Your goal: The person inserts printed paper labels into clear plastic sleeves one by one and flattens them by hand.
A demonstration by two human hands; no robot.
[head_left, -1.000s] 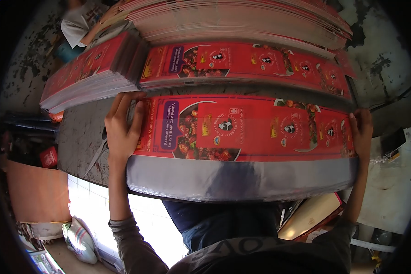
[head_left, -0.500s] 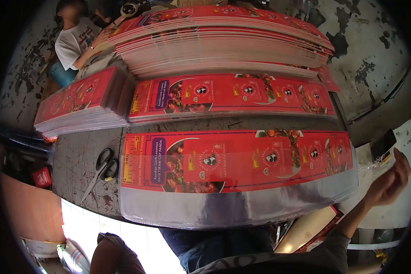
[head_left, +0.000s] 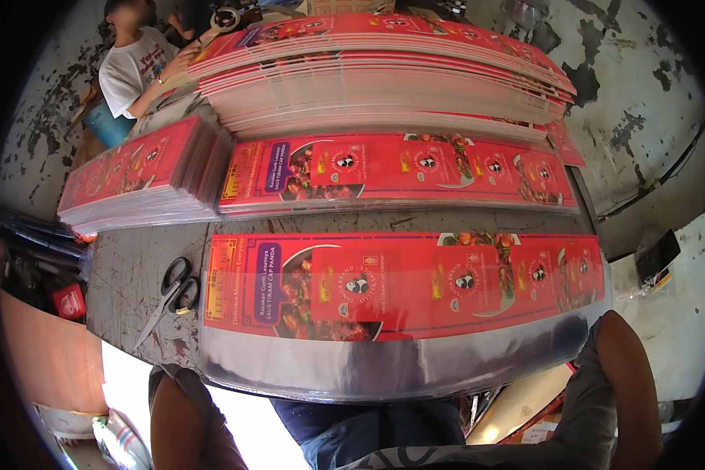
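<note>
Neither of my hands shows; only my left arm (head_left: 182,419) and my bent right arm (head_left: 630,384) come in at the bottom corners. Between them, at the table's front edge, lies a long red printed food banner (head_left: 407,294). A clear plastic sleeve (head_left: 392,364) covers its lower part and extends past it toward me. Left of the banner rest black-handled scissors (head_left: 178,286), blades pointing toward me. Behind it lies a stack of similar red banners (head_left: 399,168) in plastic.
A shorter angled stack (head_left: 129,168) stands at the left, a tall stack of red printed boards (head_left: 384,82) at the back. A person in a white shirt (head_left: 133,70) is at the far left, by a tape roll (head_left: 225,19). A dark phone-like object (head_left: 658,254) lies right.
My right hand, seen at the right beside the table, has dropped out of view, and that elbow now bends by the banner's corner. The banner's lower edge sits slightly nearer me.
</note>
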